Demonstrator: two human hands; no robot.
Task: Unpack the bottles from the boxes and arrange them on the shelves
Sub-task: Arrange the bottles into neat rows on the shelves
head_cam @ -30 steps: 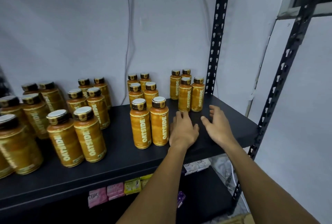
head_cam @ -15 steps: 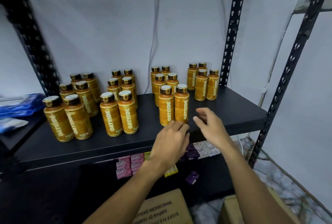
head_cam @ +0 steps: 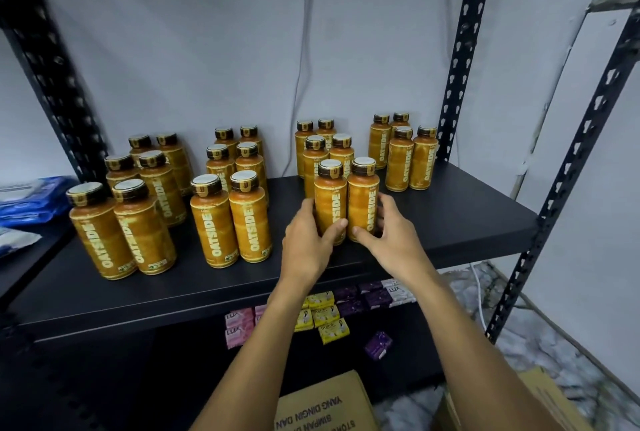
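Bottles come first: the left hand (head_cam: 306, 240) curls its fingers (head_cam: 308, 204) round the left front bottle (head_cam: 330, 198), and the right hand (head_cam: 391, 236) curls round the right front bottle (head_cam: 363, 195), thumbs on the near faces. Both bottles stand upright and touching near the front edge of the shelf (head_cam: 467, 216), right of centre. Best to squeeze evenly, keep the bases flat and slide the pair square with the rows behind (head_cam: 341, 150). The far fingertips are hidden behind the bottles. The boxes (head_cam: 322, 403) below are cut off, contents unseen.

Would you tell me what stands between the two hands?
In the head view, two upright Oatside bottles, side by side, stand between the left hand and the right hand.
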